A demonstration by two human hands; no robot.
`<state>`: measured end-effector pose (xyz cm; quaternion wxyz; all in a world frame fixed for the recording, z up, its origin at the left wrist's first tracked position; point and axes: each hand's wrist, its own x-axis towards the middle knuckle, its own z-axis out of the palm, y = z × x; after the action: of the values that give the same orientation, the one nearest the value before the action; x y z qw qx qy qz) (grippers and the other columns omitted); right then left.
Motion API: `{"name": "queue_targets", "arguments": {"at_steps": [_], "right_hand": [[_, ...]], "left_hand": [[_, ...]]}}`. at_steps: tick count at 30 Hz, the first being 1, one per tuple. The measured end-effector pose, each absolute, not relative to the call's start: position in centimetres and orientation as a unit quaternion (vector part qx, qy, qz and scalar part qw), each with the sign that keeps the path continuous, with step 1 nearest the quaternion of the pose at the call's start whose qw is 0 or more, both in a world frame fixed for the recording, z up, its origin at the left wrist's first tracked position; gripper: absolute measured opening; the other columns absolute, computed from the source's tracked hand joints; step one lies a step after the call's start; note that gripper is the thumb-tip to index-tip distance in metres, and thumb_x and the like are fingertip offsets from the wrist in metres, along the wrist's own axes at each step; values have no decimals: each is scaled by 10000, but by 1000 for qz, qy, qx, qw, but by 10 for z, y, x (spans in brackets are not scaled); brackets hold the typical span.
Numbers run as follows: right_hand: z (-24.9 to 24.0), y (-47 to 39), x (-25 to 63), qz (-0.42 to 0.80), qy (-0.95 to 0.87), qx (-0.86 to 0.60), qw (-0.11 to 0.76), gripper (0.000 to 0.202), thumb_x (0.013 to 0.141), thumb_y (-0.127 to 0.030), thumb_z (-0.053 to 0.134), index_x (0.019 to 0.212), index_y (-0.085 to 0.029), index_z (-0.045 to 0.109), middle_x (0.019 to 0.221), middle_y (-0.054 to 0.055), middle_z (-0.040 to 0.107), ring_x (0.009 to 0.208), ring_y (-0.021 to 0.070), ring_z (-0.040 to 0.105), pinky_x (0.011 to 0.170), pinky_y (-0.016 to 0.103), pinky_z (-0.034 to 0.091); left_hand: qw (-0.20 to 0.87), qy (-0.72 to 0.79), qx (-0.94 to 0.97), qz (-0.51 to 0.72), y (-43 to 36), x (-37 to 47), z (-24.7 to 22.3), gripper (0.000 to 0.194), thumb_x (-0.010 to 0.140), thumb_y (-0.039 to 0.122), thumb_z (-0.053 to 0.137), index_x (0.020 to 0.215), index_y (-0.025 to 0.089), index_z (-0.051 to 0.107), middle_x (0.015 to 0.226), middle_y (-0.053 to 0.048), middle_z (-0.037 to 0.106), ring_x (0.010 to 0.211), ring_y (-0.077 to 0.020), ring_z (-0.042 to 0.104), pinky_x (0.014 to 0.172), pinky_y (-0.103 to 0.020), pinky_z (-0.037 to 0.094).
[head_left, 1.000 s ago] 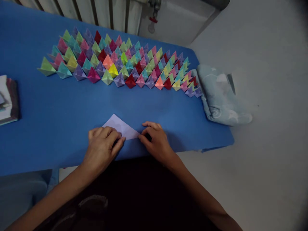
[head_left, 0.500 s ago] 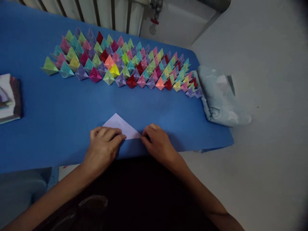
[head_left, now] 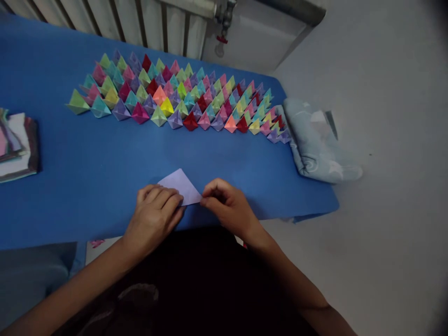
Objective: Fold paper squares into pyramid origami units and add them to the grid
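A folded pale lilac paper lies near the front edge of the blue table, its peak pointing away from me. My left hand rests over the paper's left part, fingers together, pressing on it and hiding that side. The right corner of the paper is pinched between the thumb and forefinger of my right hand. Beyond the hands, rows of small folded paper boats in many colours stand close together.
At the left edge sits a stack of coloured paper sheets. A folded grey-blue cloth lies at the table's right end. Behind the blue table are a white radiator and a valve with a red handle.
The view has shifted slightly. My right hand has moved a little left with the paper's corner, and the paper's visible part looks narrower. My left hand stays on the paper.
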<state>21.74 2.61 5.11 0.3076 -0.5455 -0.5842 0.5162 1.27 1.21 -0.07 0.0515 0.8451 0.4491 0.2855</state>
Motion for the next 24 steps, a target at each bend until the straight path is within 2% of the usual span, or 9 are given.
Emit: {"name": "queue_targets", "arguments": {"at_steps": [3,6,9,11,15,20,22,24], "right_hand": [[60,26,221,536,-566,-498,380,141,840,-314,656,956,-250,609,854,-19,660,770,130,607,733,285,499],[66,29,223,454,-596,-501,433,303,821,-352,724,1095,-274,621,1114,32,693,1002,178,639,898,348,507],[67,35,217,459,-636,-484,388,416,800,-339,761,1182,-270,609,1161,43,693,1088,199,638,958,371,497],[63,38,210,504,-631,-469,357,441,815,-308,740,1227,-266,590,1088,24,704,998,173,662,891,336,520],[50,44,200,559,-582,-481,342,380,830,-260,672,1200,-258,587,878,-30,672,733,113,615,690,256,501],[40,50,200,584,-554,-484,341,392,777,-260,693,1154,-251,584,918,-24,668,773,116,621,719,257,499],[40,52,200,600,-544,-486,328,354,795,-253,654,1140,-252,574,840,-45,657,698,109,605,662,245,485],[39,55,200,593,-544,-508,309,325,795,-221,626,1114,-251,571,752,-70,621,627,99,574,599,228,455]], "left_hand": [[156,486,784,353,11,7,14,144,972,268,556,962,234,696,925,-30,757,879,-217,683,922,-440,475],[352,553,634,411,12,1,32,118,896,380,674,885,265,699,845,14,736,787,-184,672,757,-351,525],[501,560,507,421,16,1,40,166,796,398,760,792,244,699,769,20,714,705,-160,644,634,-287,522],[547,554,470,416,19,3,38,173,759,385,773,766,228,702,754,11,705,690,-155,626,614,-278,519],[580,564,442,388,22,9,26,214,737,411,776,759,214,695,733,11,672,671,-144,593,588,-267,487],[570,566,483,348,22,8,23,253,764,447,734,728,208,660,671,23,620,604,-131,551,537,-256,449],[534,571,530,329,23,6,25,256,801,462,699,749,214,663,671,19,623,593,-139,556,524,-262,447],[432,581,600,341,22,4,26,223,845,449,670,845,226,689,764,-1,672,668,-166,610,589,-293,496]]}}
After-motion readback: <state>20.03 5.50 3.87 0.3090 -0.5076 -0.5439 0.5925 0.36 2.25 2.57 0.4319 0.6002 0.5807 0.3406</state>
